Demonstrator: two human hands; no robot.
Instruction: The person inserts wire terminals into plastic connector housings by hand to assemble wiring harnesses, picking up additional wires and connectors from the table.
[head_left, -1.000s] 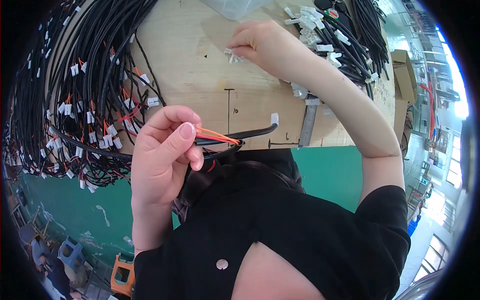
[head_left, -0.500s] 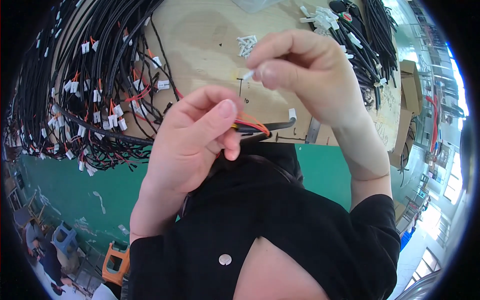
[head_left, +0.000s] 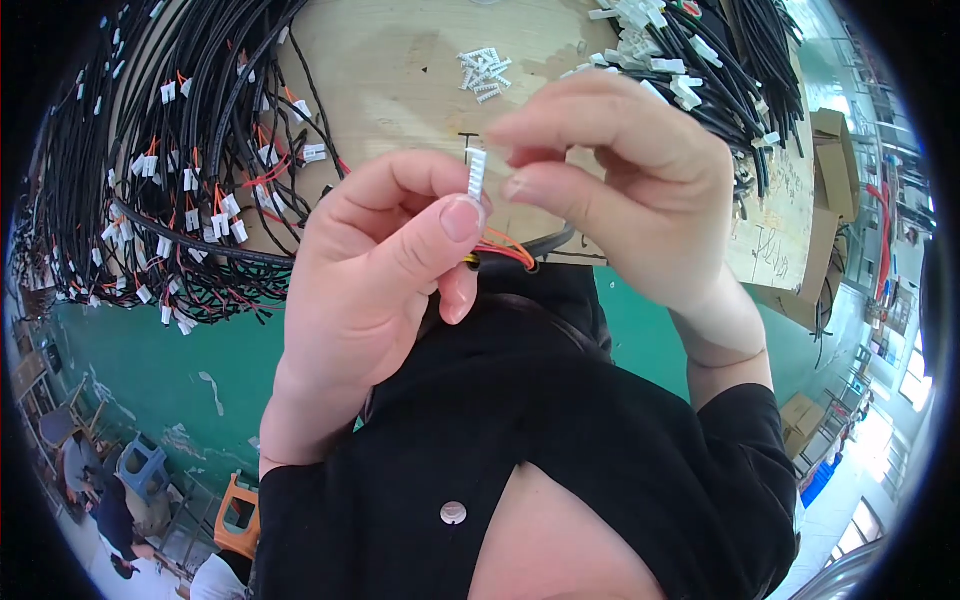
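A slim white ribbed plastic connector (head_left: 477,172) stands upright, pinched between the thumb and index finger of my left hand (head_left: 370,270). Below it, red, orange and yellow wires (head_left: 512,247) run out from behind that hand's fingers to a black cable (head_left: 550,242); where the wires end is hidden by the fingers. My right hand (head_left: 640,190) hovers just right of the connector. Its thumb and index fingertip are apart, slightly blurred, with nothing visible between them. A small pile of similar white connectors (head_left: 485,72) lies on the wooden table (head_left: 390,100) beyond my hands.
Many black cables with white plugs (head_left: 190,180) cover the table's left side. More black cables (head_left: 765,80) and white connectors (head_left: 640,40) lie at the far right. Cardboard boxes (head_left: 835,165) stand past the right edge. An orange stool (head_left: 237,515) and people are at lower left.
The white connector has passed from my right hand's fingertips to my left hand's pinch. My right fingers have parted and the hand sits slightly lower. The view has shifted a little.
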